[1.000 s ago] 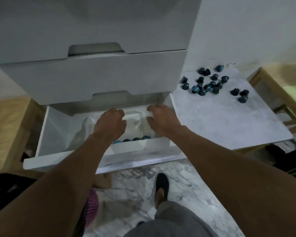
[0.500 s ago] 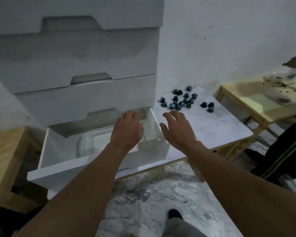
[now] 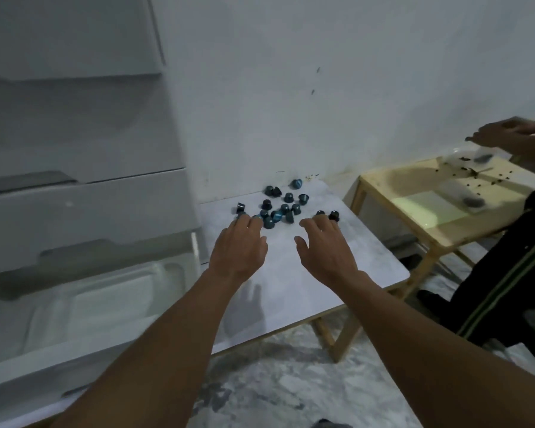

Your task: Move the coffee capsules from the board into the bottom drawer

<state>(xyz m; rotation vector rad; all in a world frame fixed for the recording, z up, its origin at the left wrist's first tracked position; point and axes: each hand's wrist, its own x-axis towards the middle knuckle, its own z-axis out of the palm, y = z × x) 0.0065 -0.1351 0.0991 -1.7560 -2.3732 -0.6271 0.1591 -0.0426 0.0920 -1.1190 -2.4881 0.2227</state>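
The bottom drawer (image 3: 74, 356) of the white drawer unit (image 3: 74, 211) stands pulled out on the left. A clear moulded tray (image 3: 105, 298) sits inside it. The tray's hollows look pale and blurred from here, and I cannot tell whether anything lies in them.

The coffee capsules (image 3: 278, 205) are all on the board (image 3: 291, 288), bunched at its far end near the wall. They are dark blue and teal, some upright and some tipped over. One pair (image 3: 328, 214) sits a little to the right of the main bunch.

Both hands hover palm down over the board with fingers spread, and neither holds anything. The left hand (image 3: 237, 245) has its fingertips at the near edge of the bunch, though I cannot say whether they touch a capsule. The right hand (image 3: 325, 248) reaches just short of the pair on the right.

The board rests on a wooden frame (image 3: 337, 338) over a marbled floor (image 3: 275, 387).

To the right stands a wooden table (image 3: 430, 230) with small dark bits scattered on top. Another person's hand (image 3: 507, 137) is above it, and their dark, striped trouser leg (image 3: 507, 273) is beside it.
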